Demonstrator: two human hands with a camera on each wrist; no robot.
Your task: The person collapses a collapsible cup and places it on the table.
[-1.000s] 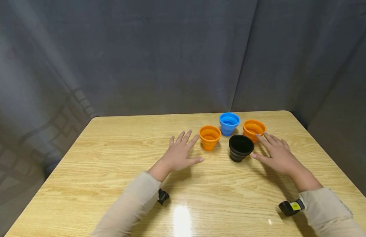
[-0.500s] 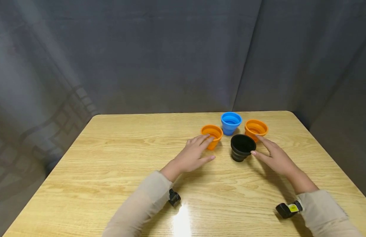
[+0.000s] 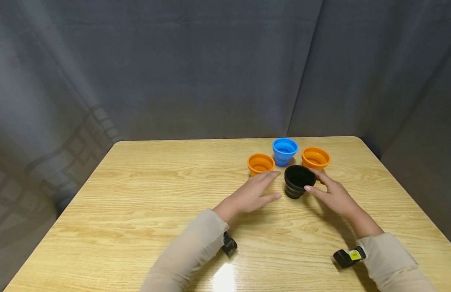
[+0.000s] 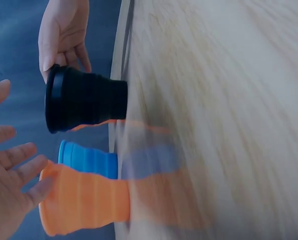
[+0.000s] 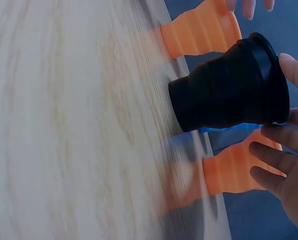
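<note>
A black ribbed cup stands upright on the table. My right hand is at its right side, thumb and forefinger at the rim; the other fingers are spread and loose. Whether they press on the cup is hard to tell. My left hand hovers left of the black cup, apart from it, with fingers extended and nothing held. Just behind the left hand is an orange cup, its lower part hidden in the head view. Another orange cup stands behind the right hand.
A blue cup stands between and behind the orange ones, near the far edge of the wooden table. A dark grey curtain hangs behind the table. Wrist cameras hang under both sleeves.
My left hand has moved right, passing in front of the left orange cup toward the black cup. My right hand has drawn slightly left, onto the black cup's rim. The cups remain in place.
</note>
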